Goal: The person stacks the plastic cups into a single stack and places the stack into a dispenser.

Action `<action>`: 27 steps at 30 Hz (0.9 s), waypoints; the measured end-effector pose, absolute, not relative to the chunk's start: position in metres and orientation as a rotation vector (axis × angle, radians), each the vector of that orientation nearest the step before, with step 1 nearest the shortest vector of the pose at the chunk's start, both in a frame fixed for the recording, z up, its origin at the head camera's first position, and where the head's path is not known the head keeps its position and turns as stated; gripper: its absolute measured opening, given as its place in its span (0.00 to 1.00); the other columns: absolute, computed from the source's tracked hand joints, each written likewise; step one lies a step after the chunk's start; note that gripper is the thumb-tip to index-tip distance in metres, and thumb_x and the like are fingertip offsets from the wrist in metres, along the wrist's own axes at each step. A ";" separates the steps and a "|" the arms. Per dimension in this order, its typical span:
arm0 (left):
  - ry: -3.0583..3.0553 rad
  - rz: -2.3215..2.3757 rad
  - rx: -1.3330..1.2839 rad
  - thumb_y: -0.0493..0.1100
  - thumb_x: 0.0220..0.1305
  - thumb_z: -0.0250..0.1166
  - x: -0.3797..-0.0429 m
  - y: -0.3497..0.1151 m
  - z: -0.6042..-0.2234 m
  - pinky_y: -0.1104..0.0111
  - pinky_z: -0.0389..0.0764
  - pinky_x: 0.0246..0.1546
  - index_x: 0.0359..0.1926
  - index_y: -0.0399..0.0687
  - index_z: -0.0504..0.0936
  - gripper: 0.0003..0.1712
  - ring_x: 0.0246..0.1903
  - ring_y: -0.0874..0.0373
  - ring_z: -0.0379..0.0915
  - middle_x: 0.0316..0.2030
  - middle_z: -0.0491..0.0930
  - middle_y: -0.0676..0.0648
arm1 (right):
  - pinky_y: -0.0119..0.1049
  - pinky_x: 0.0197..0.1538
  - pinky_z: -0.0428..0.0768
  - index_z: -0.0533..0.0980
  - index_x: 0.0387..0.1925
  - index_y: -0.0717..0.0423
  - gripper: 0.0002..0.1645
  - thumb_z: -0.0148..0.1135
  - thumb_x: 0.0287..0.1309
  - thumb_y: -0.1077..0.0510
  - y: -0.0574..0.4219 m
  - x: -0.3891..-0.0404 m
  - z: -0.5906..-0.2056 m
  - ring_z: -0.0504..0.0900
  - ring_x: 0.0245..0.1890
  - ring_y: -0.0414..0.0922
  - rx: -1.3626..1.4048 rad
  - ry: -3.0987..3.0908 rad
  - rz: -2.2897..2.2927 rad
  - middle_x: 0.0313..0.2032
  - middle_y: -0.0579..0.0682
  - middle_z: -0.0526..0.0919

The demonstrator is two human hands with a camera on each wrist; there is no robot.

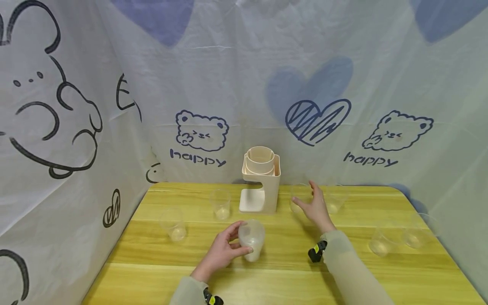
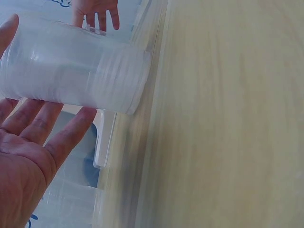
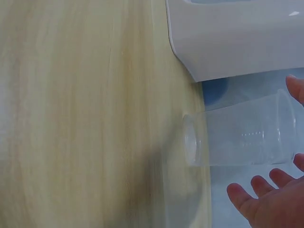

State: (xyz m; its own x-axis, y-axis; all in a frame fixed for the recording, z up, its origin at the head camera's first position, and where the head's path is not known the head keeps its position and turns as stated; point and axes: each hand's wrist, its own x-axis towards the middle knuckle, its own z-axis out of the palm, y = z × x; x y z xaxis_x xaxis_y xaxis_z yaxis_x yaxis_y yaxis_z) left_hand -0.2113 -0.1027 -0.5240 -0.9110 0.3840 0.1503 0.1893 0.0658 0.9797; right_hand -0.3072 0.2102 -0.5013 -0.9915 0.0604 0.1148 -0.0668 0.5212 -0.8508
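Observation:
My left hand (image 1: 225, 248) holds a stack of clear plastic cups (image 1: 252, 238) at the middle of the table, thumb on the near side and fingers on the far side. In the left wrist view the stacked cups (image 2: 71, 66) show closely nested rims and ridges. My right hand (image 1: 314, 208) reaches to a single clear plastic cup (image 3: 242, 133) just right of the beige cup holder (image 1: 270, 190). Its thumb and fingers are spread around that upright cup's upper part, and contact cannot be made out.
More clear cups stand apart on the wooden table (image 1: 289, 279): one cup (image 1: 221, 207) left of the holder, another cup (image 1: 175, 226) farther left, and several at the right, including one cup (image 1: 380, 243). A printed white curtain (image 1: 248, 84) hangs behind the table.

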 end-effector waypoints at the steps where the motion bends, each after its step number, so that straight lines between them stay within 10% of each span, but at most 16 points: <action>1: 2.180 1.964 0.593 0.36 0.54 0.76 -0.211 -0.103 -0.524 0.59 0.81 0.51 0.67 0.37 0.67 0.41 0.56 0.38 0.72 0.59 0.73 0.33 | 0.61 0.69 0.58 0.43 0.76 0.59 0.55 0.66 0.62 0.47 0.211 -0.308 -0.502 0.51 0.71 0.63 0.003 -2.626 1.478 0.74 0.63 0.47; 27: 2.176 1.965 0.579 0.36 0.53 0.76 -0.210 -0.103 -0.524 0.62 0.82 0.50 0.67 0.38 0.68 0.41 0.56 0.39 0.72 0.59 0.73 0.34 | 0.60 0.68 0.62 0.41 0.75 0.63 0.56 0.63 0.64 0.42 0.211 -0.313 -0.506 0.56 0.69 0.63 -0.120 -2.623 1.669 0.71 0.67 0.52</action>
State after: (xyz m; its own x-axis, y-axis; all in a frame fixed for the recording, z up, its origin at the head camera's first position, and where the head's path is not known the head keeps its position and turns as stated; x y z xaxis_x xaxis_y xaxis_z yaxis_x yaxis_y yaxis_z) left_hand -0.2097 -0.1029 -0.5238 -0.9138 0.3807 0.1419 0.1800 0.0662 0.9814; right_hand -0.3133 0.2108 -0.5061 -0.9966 0.0813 -0.0160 0.0489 0.4220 -0.9053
